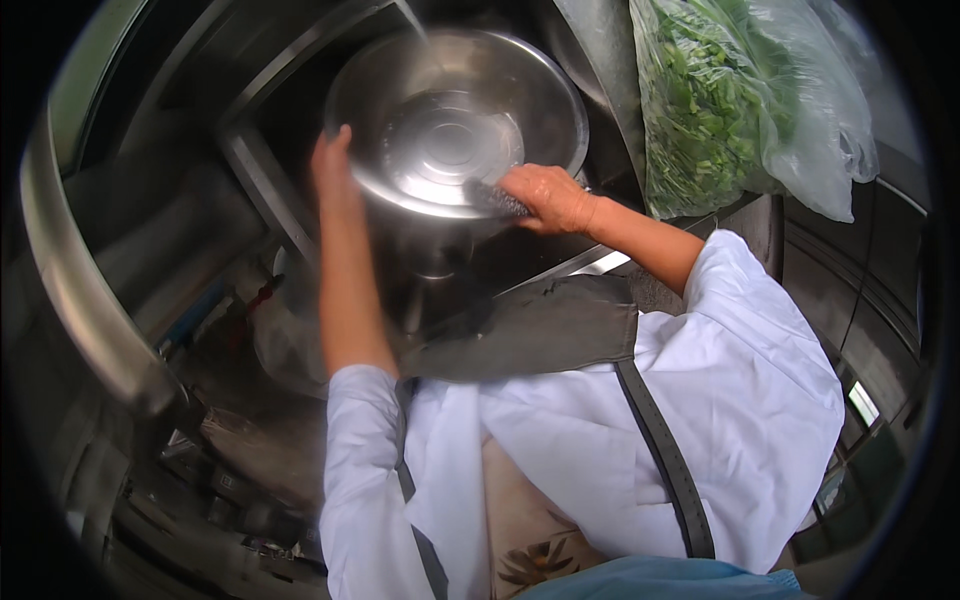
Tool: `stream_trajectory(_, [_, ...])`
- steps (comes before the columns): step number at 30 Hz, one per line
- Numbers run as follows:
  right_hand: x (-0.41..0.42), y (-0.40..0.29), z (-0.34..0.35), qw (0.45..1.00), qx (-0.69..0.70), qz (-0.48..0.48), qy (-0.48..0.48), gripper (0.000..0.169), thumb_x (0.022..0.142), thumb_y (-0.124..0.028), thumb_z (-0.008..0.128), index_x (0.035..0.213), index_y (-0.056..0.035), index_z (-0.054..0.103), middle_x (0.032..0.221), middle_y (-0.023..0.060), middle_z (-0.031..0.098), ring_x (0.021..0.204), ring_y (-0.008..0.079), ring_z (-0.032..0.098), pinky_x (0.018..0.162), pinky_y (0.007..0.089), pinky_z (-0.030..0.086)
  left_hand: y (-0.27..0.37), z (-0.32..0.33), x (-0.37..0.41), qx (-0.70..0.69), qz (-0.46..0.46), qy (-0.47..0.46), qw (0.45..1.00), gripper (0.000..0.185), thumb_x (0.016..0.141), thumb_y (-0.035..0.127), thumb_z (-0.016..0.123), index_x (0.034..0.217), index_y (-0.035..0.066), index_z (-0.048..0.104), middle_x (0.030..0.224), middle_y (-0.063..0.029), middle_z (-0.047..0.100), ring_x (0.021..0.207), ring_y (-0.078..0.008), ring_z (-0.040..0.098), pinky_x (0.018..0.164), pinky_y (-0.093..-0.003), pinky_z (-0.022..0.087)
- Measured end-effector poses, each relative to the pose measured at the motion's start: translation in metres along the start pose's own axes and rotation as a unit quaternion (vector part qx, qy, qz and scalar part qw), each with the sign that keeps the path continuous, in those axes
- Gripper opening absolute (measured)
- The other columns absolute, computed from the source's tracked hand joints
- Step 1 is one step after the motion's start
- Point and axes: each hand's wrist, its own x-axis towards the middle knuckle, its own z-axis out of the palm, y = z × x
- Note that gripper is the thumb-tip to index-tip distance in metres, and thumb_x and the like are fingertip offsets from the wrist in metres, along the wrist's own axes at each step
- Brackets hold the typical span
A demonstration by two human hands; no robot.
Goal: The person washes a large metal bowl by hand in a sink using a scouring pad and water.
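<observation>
A large stainless steel bowl (457,142) is tilted over the sink (277,180), its inside facing me. My left hand (331,161) grips the bowl's left rim, thumb at the edge; the fingers behind are hidden. In my right hand (547,196) is a dark steel-wool scrubber (496,198), pressed at the bowl's near right rim. The right hand looks wet. A thin pale streak, perhaps water or a tap, reaches down toward the bowl's far edge. Both hands are somewhat blurred.
A clear plastic bag of chopped green vegetables (705,127) rests on the metal surface at the right of the sink. A curved metal pipe or rail (82,277) runs along the left. The sink's front edge (577,266) lies close to my dark apron (540,330).
</observation>
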Motion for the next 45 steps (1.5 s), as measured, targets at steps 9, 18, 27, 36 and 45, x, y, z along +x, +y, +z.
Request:
stream_trajectory(9, [0.049, -0.031, -0.061, 0.957, 0.097, -0.019, 0.272, 0.018, 0.081, -0.015, 0.072, 0.092, -0.0026, 0.064, 0.077, 0.0184, 0.06, 0.07, 0.0341, 0.06, 0.061, 0.0338, 0.048, 0.036, -0.019, -0.066, -0.015, -0.014, 0.002, 1.0, 0.091, 0.09, 0.06, 0.05, 0.152, 0.006, 0.01, 0.159, -0.0142, 0.0, 0.146, -0.0248, -0.013, 0.113, -0.0571, -0.003])
stream_trajectory(18, [0.049, 0.029, -0.085, 0.73, 0.57, 0.234, 0.296, 0.026, 0.087, -0.022, 0.069, 0.1, 0.0009, 0.068, 0.089, 0.0076, 0.069, 0.076, 0.0152, 0.064, 0.068, 0.0303, 0.054, -0.03, -0.036, -0.142, -0.079, -0.1, 0.044, 0.991, 0.077, 0.093, 0.053, 0.051, 0.148, 0.005, 0.027, 0.158, -0.0141, 0.012, 0.147, -0.0276, 0.0, 0.117, -0.0483, 0.002])
stream_trajectory(27, [0.027, 0.038, -0.072, 0.533, 0.738, 0.295, 0.29, 0.035, 0.095, -0.032, 0.055, 0.11, 0.0, 0.059, 0.095, 0.0164, 0.066, 0.082, 0.0298, 0.065, 0.073, 0.0453, 0.056, -0.103, -0.062, -0.179, -0.104, -0.176, 0.106, 0.973, 0.086, 0.087, 0.054, 0.06, 0.144, -0.002, 0.028, 0.155, -0.0189, 0.019, 0.145, -0.0304, 0.01, 0.116, -0.0495, 0.01])
stream_trajectory(36, [0.003, 0.058, 0.005, 0.464, 0.782, 0.272, 0.315, 0.037, 0.097, -0.039, 0.051, 0.107, -0.0047, 0.061, 0.096, 0.013, 0.063, 0.089, 0.0294, 0.062, 0.087, 0.0446, 0.051, -0.071, 0.001, -0.164, -0.421, -0.091, 0.069, 0.9, 0.049, 0.095, 0.05, 0.05, 0.117, 0.008, 0.058, 0.118, -0.0067, 0.06, 0.109, -0.0243, 0.054, 0.103, -0.041, 0.04])
stream_trajectory(45, [-0.079, 0.041, -0.013, 0.873, 0.058, 0.434, 0.215, 0.059, 0.097, -0.054, 0.038, 0.116, -0.005, 0.065, 0.1, 0.0264, 0.065, 0.096, 0.0422, 0.062, 0.082, 0.0451, 0.048, -0.076, -0.051, -0.115, -0.33, -0.11, 0.101, 0.932, 0.034, 0.091, 0.042, 0.062, 0.102, 0.01, 0.065, 0.093, -0.0022, 0.066, 0.084, -0.0187, 0.061, 0.084, -0.0368, 0.051])
